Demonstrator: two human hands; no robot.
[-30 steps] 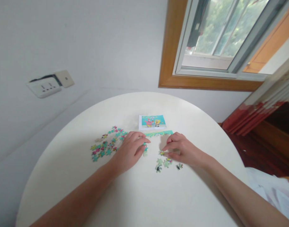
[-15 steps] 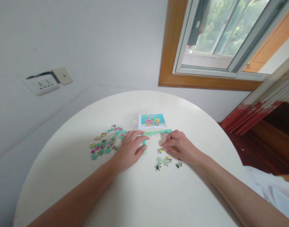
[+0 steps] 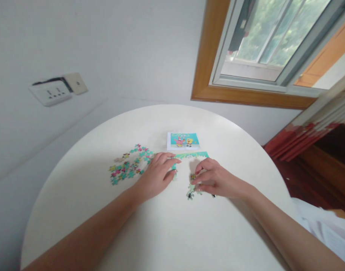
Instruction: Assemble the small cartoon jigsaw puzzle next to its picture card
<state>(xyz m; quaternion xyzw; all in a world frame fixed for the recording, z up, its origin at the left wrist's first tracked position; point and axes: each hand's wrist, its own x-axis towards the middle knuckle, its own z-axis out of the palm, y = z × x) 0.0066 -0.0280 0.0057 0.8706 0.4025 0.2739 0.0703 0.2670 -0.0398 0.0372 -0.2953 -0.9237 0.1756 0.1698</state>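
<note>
My left hand (image 3: 157,174) lies with its fingers spread at the left side of a partly joined puzzle border (image 3: 192,155), touching it with the fingertips. The border has a green top row and a short left column, partly hidden by that hand. My right hand (image 3: 213,177) is over a small group of loose pieces, its thumb and fingers apart and the fingertips touching or just above them. A puzzle piece with a dark mark (image 3: 190,195) lies in front of its fingertips, and a yellowish piece (image 3: 192,176) is beside its index finger. Other pieces are partly covered by the hand.
Left of my left hand is a spread of many-coloured loose puzzle pieces (image 3: 127,167). Behind the border stands a small box (image 3: 185,141) with a cartoon picture. Everything rests on a round white table (image 3: 172,233) against a wall, with a window frame (image 3: 251,96) at right.
My right hand has shifted down and slightly left over the loose pieces, with its fingers now more spread. My left hand stays at the border. The view has tilted slightly.
</note>
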